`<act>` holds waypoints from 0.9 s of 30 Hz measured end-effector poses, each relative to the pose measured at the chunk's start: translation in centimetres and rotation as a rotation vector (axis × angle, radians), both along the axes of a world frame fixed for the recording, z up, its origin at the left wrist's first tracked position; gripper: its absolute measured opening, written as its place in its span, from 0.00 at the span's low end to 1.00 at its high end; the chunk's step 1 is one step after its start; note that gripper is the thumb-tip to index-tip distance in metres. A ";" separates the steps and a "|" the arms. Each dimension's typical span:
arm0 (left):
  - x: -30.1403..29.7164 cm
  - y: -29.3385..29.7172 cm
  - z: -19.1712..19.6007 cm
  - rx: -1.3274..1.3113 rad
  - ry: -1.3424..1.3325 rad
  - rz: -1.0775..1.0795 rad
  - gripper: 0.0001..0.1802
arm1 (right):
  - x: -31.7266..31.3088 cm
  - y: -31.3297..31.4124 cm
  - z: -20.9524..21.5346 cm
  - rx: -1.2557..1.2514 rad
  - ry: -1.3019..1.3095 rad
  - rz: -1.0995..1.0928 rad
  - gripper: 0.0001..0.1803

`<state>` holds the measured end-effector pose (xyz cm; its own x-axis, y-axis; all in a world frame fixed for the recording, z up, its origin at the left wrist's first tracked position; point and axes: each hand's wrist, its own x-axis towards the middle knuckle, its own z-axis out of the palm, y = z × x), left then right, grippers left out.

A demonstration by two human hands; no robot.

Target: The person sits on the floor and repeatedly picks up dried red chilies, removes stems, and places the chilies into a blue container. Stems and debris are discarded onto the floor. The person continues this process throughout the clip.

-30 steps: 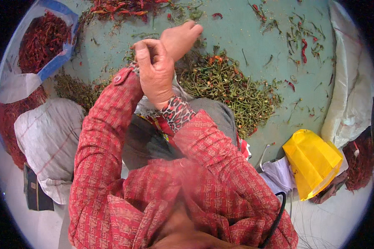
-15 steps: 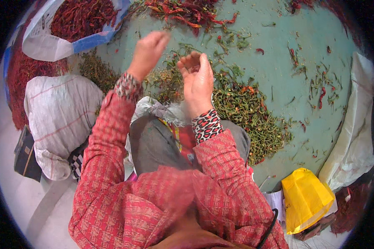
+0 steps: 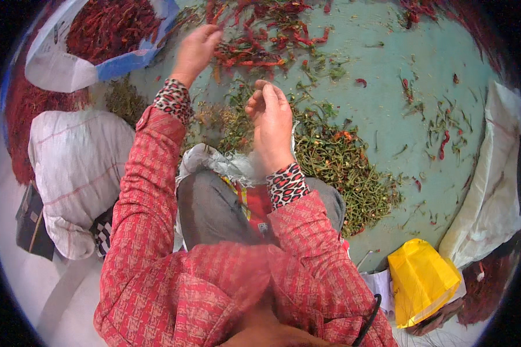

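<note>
At the far left an open sack (image 3: 69, 63) holds dried red chillies (image 3: 107, 23), and below it a stuffed white sack (image 3: 78, 173) lies beside the person's knee.

The left hand (image 3: 195, 51) is stretched out over the loose chilli pile (image 3: 260, 40) on the green floor (image 3: 382, 104), fingers curled loosely downward. Its grip looks half closed, and I cannot tell whether a chilli is in it; the picture is blurred there. To do this reach well, it seems best to bring the fingers down onto one pod, or a small clump, at the near edge of the pile rather than raking through it, so pods stay whole and none scatter.

The right hand (image 3: 271, 124) is raised in front of the chest, above the heap of green stems (image 3: 336, 168), fingers together and slightly bent. Its grip is narrow, and nothing clearly shows between the fingertips. It would do well to stay over the stem heap, so that whatever is plucked off drops onto that heap and not among the red pods.

Further right, stray chillies and stems dot the floor. A yellow bag (image 3: 419, 280) lies near the right knee, and a white sack (image 3: 492, 191) edges the right side.
</note>
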<state>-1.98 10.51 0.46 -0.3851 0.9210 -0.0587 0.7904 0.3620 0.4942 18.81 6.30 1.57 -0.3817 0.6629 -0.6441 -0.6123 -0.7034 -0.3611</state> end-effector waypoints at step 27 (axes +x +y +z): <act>-6.8 3.9 -2.1 -0.071 0.296 -0.088 0.18 | -0.3 0.1 -0.2 0.238 0.101 0.161 0.14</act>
